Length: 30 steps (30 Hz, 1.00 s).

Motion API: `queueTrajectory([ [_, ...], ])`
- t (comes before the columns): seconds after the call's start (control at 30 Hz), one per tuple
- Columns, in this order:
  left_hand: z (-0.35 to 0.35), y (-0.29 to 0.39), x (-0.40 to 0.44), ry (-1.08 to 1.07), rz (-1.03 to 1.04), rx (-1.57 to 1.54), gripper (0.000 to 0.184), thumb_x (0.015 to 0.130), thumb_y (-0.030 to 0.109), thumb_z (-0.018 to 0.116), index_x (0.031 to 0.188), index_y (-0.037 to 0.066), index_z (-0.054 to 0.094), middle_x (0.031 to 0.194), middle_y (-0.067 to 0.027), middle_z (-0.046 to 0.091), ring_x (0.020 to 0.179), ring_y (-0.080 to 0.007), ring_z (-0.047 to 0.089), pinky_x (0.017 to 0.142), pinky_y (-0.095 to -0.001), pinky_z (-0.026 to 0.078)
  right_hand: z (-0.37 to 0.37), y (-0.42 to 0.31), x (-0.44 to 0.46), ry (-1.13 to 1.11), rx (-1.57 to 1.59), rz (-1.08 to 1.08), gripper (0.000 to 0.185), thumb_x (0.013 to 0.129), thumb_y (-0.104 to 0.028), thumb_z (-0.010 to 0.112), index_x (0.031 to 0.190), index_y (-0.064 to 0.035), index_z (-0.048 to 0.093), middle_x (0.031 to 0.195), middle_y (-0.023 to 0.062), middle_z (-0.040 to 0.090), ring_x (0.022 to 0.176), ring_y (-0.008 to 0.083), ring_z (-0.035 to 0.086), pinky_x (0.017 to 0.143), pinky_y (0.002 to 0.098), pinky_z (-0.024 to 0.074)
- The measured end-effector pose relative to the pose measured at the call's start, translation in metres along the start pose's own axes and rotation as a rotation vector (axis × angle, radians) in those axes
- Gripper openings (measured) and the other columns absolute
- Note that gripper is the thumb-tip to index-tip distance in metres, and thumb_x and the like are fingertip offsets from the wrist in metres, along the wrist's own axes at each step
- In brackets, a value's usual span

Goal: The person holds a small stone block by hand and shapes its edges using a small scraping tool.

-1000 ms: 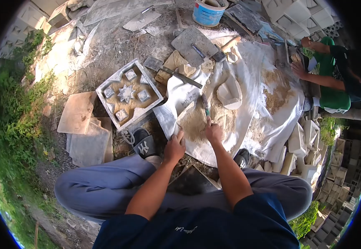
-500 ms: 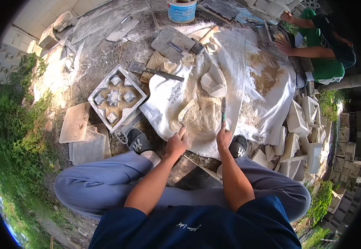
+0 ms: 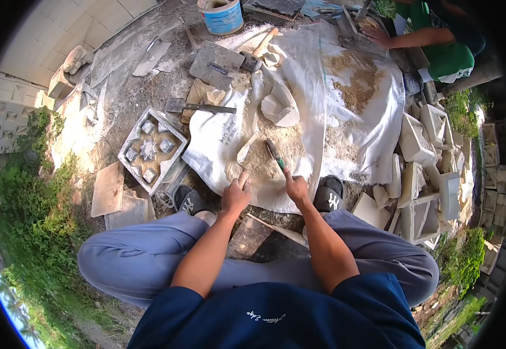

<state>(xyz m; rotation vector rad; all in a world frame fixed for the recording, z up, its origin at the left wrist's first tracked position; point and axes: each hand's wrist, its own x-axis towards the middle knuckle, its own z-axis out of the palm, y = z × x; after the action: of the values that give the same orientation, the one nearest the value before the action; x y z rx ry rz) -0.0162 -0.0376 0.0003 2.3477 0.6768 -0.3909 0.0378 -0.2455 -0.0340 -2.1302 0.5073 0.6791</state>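
My right hand (image 3: pixel 297 189) is closed around the green handle of a narrow, dark-bladed trowel (image 3: pixel 273 150). Its blade tilts up and to the left over pale crumbly powder (image 3: pixel 261 166) on a white sack sheet (image 3: pixel 215 139). At the near edge of the powder is my left hand (image 3: pixel 236 195), its fingers curled in; what it grips, if anything, I cannot make out. Just beyond those fingers lies a pale, curved, elongated piece (image 3: pixel 246 150). A broken cream-coloured bowl-shaped chunk (image 3: pixel 281 107) with powder inside sits on the sheet beyond the trowel.
Left of the sheet stands a square patterned mould (image 3: pixel 153 150). A hammer (image 3: pixel 209 108), a flat float (image 3: pixel 217 64) and a blue-labelled bucket (image 3: pixel 222 18) lie farther off. Cast blocks (image 3: pixel 418 139) crowd the right. At upper right another person's hand (image 3: pixel 375 35) works.
The trowel has swung from upright at the powder's right side to a leftward tilt over it. My left hand stays near the powder's front edge. The whole view has shifted slightly.
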Motion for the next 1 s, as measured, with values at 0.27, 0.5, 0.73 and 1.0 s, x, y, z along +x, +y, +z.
queueTrajectory([
  [0.27,-0.007,0.007,0.008,0.100,0.021,0.025,0.042,0.091,0.043,0.057,0.098,0.002,0.061,0.089,-0.0293,0.067,0.087,-0.0480,0.064,0.076,-0.0535,0.051,-0.017,0.026,0.039,0.339,0.236,0.152,0.079,0.095,-0.060,0.045,0.078,0.0154,0.064,0.077,0.0340,0.064,0.081,0.0477,0.065,0.077,0.0505,0.0477],
  [0.5,0.001,0.015,0.049,-0.021,0.081,0.102,0.046,0.091,0.046,0.058,0.109,0.004,0.059,0.094,-0.0263,0.067,0.090,-0.0464,0.064,0.080,-0.0535,0.050,0.002,0.029,0.049,0.223,0.209,0.138,0.075,0.095,-0.059,0.046,0.074,0.0111,0.062,0.067,0.0227,0.059,0.062,0.0341,0.059,0.058,0.0439,0.0441],
  [0.73,-0.026,-0.002,0.009,-0.098,0.099,0.164,0.044,0.090,0.045,0.059,0.101,0.002,0.062,0.088,-0.0276,0.068,0.086,-0.0446,0.066,0.076,-0.0526,0.052,0.012,0.023,0.038,0.246,0.019,0.003,0.085,0.092,-0.066,0.045,0.078,0.0161,0.064,0.068,0.0271,0.063,0.064,0.0377,0.063,0.067,0.0484,0.0488],
  [1.0,-0.034,-0.005,0.037,0.169,0.126,-0.109,0.046,0.089,0.044,0.062,0.087,-0.002,0.065,0.077,-0.0285,0.065,0.078,-0.0464,0.064,0.068,-0.0531,0.048,0.010,0.020,0.038,0.249,0.083,0.072,0.082,0.091,-0.064,0.048,0.070,0.0130,0.065,0.073,0.0327,0.064,0.078,0.0462,0.065,0.075,0.0504,0.0479],
])
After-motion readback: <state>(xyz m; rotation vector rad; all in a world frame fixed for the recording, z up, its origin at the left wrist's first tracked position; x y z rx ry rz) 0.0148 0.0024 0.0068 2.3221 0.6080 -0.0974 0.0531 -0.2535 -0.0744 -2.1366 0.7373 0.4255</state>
